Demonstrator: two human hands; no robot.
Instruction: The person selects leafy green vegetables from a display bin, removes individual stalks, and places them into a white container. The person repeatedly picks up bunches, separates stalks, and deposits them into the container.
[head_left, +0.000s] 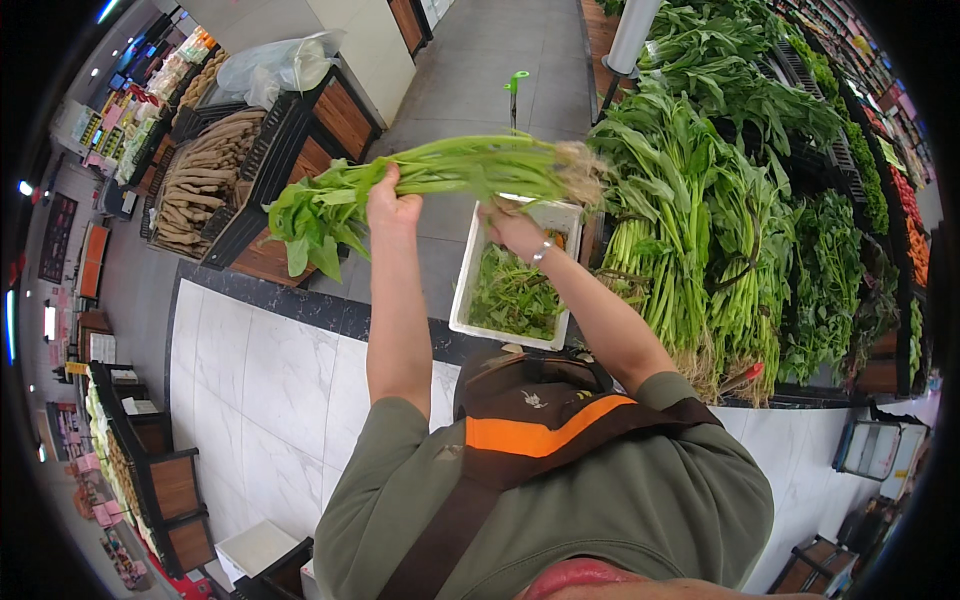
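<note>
A long bunch of leafy green vegetables lies nearly level in front of me, leaves to the left and pale roots to the right. My left hand grips its stems near the leafy end. Just below the middle of the stems is my right hand, wearing a bracelet; its fingers are blurred, so whether they pinch anything is unclear. Beneath it stands a white foam box with loose leaves and stem pieces inside. The bunch and my right forearm hide part of the box.
Rooted greens are heaped on the display at right, with a red-tipped object at their near edge. Long brown root vegetables fill a crate at left, beside clear plastic bags. A white pole rises beside the display.
</note>
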